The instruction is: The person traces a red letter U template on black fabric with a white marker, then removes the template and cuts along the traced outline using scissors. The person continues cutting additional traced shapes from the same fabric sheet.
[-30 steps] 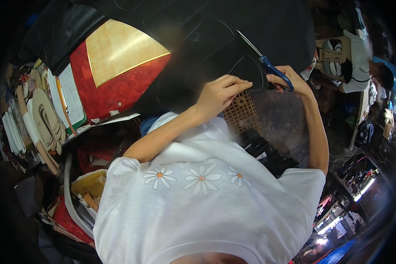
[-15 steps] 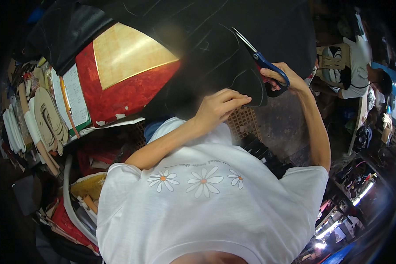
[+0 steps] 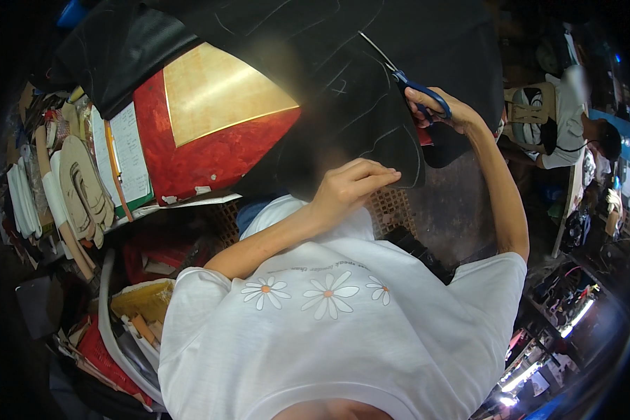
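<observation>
While the black sheet (image 3: pixel 357 105) is pinched, scissors (image 3: pixel 400 77) meet it

From where I stand, left hand (image 3: pixel 350 185): fingertips together, pinching the sheet's near edge by a curved white line (image 3: pixel 420 152). Right hand (image 3: pixel 442 108): gripping the scissors; blade gap unclear. Cutting appears in hand; next move likely calls for taut material and blades tracking the marking. Sheet spreads rightward from the desk's (image 3: pixel 210 162) red-and-yellow top.

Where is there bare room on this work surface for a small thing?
The pale panel looks bare, bordered by folded black material at upper left, red surface below and the marked black sheet at right. That sheet is also bare right of the scissors; its support is hidden. The left is crowded with papers and beige cutouts.
</observation>
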`<state>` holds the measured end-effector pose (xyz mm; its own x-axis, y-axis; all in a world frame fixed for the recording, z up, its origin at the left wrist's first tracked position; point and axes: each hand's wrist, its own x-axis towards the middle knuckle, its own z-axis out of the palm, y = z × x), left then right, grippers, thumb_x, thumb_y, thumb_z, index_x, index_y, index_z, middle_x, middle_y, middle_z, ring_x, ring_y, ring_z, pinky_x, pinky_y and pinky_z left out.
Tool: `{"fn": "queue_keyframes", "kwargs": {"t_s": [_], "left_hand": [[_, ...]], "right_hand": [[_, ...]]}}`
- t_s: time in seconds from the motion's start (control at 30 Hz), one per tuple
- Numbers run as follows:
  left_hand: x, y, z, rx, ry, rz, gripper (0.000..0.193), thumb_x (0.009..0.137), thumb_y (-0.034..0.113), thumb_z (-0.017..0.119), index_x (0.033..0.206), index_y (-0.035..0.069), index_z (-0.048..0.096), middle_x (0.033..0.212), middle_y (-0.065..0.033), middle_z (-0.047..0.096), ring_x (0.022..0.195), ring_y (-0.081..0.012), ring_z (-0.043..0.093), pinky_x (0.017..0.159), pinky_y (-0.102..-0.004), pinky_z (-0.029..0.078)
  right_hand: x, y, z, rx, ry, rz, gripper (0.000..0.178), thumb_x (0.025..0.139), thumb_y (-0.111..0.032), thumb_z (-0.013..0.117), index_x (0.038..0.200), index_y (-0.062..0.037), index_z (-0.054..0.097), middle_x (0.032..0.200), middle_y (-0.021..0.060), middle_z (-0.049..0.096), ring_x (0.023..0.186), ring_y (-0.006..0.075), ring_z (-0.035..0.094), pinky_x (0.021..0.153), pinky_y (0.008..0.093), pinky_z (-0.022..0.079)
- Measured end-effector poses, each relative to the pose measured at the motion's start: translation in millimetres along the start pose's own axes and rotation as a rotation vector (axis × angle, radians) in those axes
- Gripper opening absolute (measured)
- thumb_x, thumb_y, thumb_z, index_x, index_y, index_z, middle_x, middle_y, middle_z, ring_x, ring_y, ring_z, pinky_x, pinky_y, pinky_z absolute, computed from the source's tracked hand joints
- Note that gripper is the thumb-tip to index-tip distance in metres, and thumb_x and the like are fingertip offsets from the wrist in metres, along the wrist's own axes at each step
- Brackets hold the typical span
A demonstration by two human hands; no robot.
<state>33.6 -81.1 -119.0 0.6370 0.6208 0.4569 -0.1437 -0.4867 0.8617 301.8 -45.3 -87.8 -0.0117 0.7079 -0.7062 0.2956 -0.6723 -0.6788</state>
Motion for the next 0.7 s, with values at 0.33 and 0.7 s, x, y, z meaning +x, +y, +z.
{"fn": "queue_keyframes", "kwargs": {"t_s": [0.33,0.7], "left_hand": [[-10,12,-39,-0.046,0.089,-0.131,0.034,0.070,-0.010,0.066,0.101,0.004,0.069,0.095,-0.0105,0.067,0.083,-0.0221,0.066,0.069,-0.0288,0.055],[-25,14,-103,-0.200,0.656,-0.413,0.017,0.083,-0.004,0.068,0.100,-0.003,0.068,0.085,0.0019,0.058,0.071,-0.0033,0.047,0.063,-0.0165,0.036]], "right_hand": [[-5,3,11,0.012,0.080,-0.030,0.049,0.076,-0.052,0.074,0.069,-0.0053,0.059,0.055,-0.0018,0.046,0.049,0.0071,0.047,0.041,0.0204,0.036],[-4,3,88,0.430,0.150,-0.002,0.042,0.088,-0.047,0.062,0.069,-0.0111,0.052,0.056,-0.0032,0.047,0.046,0.0072,0.047,0.052,0.0253,0.045]]}}
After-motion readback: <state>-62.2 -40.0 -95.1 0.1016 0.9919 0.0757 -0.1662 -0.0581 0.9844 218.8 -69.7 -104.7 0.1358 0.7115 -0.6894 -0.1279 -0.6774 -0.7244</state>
